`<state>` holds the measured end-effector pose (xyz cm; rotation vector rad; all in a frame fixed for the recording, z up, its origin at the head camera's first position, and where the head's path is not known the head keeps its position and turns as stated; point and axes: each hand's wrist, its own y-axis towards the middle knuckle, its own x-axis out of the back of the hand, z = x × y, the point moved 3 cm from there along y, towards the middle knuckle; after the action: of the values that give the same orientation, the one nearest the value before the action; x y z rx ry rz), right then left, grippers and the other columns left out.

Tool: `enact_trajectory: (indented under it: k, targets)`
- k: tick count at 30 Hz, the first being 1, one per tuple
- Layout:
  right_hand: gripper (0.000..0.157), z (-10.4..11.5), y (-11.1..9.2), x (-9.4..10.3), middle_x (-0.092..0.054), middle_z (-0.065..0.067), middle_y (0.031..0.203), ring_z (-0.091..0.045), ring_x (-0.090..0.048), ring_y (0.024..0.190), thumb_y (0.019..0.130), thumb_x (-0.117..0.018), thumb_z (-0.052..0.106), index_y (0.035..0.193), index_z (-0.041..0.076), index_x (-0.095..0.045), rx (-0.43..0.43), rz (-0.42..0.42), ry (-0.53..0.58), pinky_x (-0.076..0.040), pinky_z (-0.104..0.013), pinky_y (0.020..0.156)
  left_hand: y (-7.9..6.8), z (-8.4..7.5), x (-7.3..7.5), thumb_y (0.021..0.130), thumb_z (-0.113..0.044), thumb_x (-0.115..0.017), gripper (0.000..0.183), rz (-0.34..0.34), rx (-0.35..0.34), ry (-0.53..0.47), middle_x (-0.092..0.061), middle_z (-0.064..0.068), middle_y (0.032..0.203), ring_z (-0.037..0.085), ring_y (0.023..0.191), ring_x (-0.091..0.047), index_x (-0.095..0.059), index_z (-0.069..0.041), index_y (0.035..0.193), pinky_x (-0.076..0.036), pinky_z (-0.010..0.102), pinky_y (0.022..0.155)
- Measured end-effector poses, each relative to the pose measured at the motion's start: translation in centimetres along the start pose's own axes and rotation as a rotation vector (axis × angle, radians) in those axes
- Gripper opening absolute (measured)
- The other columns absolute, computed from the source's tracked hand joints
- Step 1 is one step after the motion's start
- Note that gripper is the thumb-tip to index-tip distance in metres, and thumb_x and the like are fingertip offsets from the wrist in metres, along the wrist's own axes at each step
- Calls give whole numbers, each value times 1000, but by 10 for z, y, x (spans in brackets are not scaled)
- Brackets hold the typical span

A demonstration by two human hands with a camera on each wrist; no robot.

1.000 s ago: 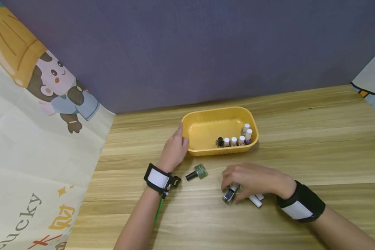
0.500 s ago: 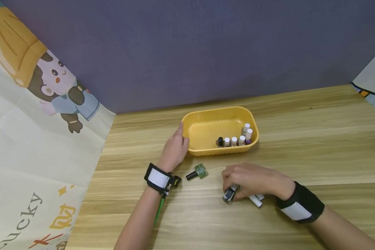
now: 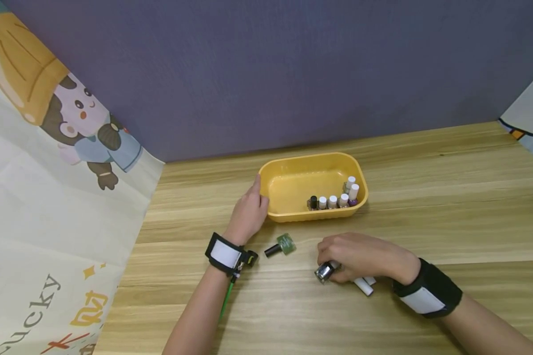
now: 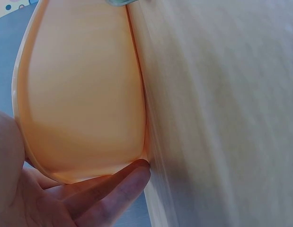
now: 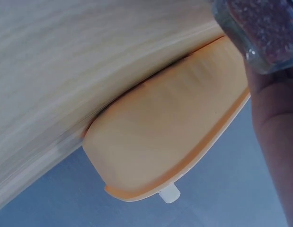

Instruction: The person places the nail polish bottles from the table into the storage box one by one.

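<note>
Where the broad purple-blue panel (image 3: 293, 74) meets the back edge of the wood-grained table (image 3: 426, 207), a pale printed cloth (image 3: 49, 231) hangs on the left, bearing a cartoon figure in a yellow hat and part of the word "Lucky". An oblong yellow basket (image 3: 311, 216) stands on the table, near the panel, its long side facing the person.

At the left end of the basket is the left hand (image 3: 247, 212), holding it with thumb and fingers against the outside of the rounded wall. Nearer the person and to the right, the right hand (image 3: 355, 254) is bent low over the table, its fingers closed in narrowly on a glass bottle (image 3: 324, 272). A black strap with a white patch wraps each wrist.

That gripped bottle is tilted, its glass end sticking out to the left of the fingers; from the right wrist its contents look dark reddish and speckled. Between the hands, a green bottle (image 3: 286, 243) lies on its side on the table, just in front of the basket, its black cap pointing left. Six small bottles (image 3: 353, 193) stand in the basket's near right corner, five white-capped and one black-capped, most lined along the near wall. Smallest of all, two white caps (image 3: 363, 286) show beside the right hand, which hides whatever they join.
</note>
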<state>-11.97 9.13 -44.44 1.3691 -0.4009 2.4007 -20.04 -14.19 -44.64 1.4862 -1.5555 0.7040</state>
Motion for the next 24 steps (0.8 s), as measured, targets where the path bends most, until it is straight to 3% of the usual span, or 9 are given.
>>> enact_trajectory:
  k: [14,24]
  targets:
    - [7,0,0,7,-51,19,84,3,-49,73,85,-61,29,91,27,-59,14,-82,5,-43,-18,67,-1,0,0,94,-23,-34,59,-1,10,5,-43,10,139,15,51,-42,-16,-7,147,-40,28,58]
    - [6,-4,-2,11,-50,19,82,2,-47,70,86,-58,33,90,29,-60,17,-88,5,-41,-17,63,0,0,0,94,-24,-33,60,2,9,3,-43,10,138,15,49,-41,-11,-11,148,-40,28,56]
